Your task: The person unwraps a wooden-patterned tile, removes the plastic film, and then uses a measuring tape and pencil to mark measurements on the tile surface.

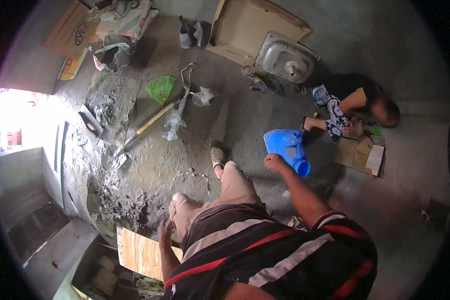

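My right hand point(273, 162) is closed at the side of a blue plastic jug point(284, 142) and appears to grip it; the hand itself hides the exact hold. The jug tilts, its round mouth point(301, 168) toward me at the lower right. Beside my thigh hangs my left hand point(165, 232), its fingers loosely apart with nothing in them. A plywood piece point(140, 252) lies near that forearm. Wet grey mortar point(117, 197) covers the floor to my left, with a shovel point(147, 125) and a metal trowel point(90, 122) on it.
Another person point(367, 100) crouches at the right beside a flattened cardboard box point(357, 155). A steel sink point(286, 57) leans on cardboard point(255, 25) at the back. A green broom head point(160, 89), plastic bags point(175, 122) and boots point(194, 34) lie ahead. Left is a bright doorway point(27, 120).
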### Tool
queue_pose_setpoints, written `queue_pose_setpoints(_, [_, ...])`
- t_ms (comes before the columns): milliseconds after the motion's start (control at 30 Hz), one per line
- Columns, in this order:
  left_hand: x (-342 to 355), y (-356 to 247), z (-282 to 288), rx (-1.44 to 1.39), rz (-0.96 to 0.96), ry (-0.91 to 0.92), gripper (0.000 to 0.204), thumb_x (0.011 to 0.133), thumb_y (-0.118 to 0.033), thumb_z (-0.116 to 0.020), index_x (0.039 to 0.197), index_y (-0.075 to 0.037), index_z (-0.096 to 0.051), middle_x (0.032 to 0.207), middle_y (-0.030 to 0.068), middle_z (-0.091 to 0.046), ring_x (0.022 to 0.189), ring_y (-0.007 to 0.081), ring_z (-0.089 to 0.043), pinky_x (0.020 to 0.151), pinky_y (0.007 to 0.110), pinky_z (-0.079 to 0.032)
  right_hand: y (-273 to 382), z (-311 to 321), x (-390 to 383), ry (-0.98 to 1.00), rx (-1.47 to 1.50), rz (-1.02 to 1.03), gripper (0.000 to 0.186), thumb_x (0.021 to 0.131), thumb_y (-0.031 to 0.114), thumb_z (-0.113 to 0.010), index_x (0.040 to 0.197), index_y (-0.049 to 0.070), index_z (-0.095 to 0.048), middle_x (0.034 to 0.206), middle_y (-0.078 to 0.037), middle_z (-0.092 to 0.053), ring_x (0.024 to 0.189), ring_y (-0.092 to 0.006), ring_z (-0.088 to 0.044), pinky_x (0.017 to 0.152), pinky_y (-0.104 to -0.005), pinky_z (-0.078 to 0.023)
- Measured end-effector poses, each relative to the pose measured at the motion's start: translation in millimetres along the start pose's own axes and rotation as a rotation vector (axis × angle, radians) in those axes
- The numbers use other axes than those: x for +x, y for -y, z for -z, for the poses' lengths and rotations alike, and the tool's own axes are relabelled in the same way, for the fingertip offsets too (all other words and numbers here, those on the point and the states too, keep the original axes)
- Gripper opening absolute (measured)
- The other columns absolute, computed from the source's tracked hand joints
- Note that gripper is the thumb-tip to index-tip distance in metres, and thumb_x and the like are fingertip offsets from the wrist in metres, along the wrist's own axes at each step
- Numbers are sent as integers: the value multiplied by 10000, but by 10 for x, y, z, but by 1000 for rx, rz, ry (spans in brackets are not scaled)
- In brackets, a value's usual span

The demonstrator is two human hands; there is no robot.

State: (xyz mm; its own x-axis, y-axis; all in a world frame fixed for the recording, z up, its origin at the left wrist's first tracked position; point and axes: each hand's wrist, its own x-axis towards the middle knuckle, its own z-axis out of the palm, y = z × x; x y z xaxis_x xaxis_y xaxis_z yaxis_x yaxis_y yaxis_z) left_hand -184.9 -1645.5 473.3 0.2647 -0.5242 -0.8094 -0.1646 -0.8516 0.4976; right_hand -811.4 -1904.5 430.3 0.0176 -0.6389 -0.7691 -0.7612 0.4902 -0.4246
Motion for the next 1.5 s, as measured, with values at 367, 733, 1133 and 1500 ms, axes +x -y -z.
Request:
queue_pose_setpoints(367, [1428, -2086, -539, 86, -87, 54, 523, 927, -231, -632, 1400, -53, -497, 1100, 86, -684, 867, 160, -634, 668, 275, -491, 367, 1334, 348, -80, 406, -210, 233, 884, 290, -638, 969, 76, -674, 816, -8, -672, 677, -116, -627, 520, -287, -470])
queue_pose_setpoints(733, [3432, -2980, -1215, -93, 219, 277, 521, 870, -195, -680, 1345, -22, -554, 844, 75, -652, 723, 154, -572, 630, 329, -478, 276, 2412, 585, -119, 317, -433, 208, 864, 227, -676, 1008, 77, -666, 854, -31, -672, 690, -122, -629, 533, -269, -466])
queue_pose_setpoints(1133, [4229, -5621, -1676, 34, -382, 219, 392, 954, -189, -601, 1314, -34, -584, 1040, 126, -696, 946, 151, -600, 812, 314, -495, 954, 3575, 1750, -213, 526, -422, 251, 881, 221, -671, 1068, 55, -648, 893, -14, -659, 740, -111, -636, 557, -260, -464])
queue_pose_setpoints(1500, [3180, -4969, -2186, -146, 415, -16, 470, 933, -168, -528, 1390, -61, -514, 739, -31, -569, 582, 97, -491, 499, 268, -410, -50, 5359, 4227, -369, 268, -312, 258, 903, 300, -645, 1065, 101, -670, 879, -63, -690, 762, -162, -648, 653, -341, -492])
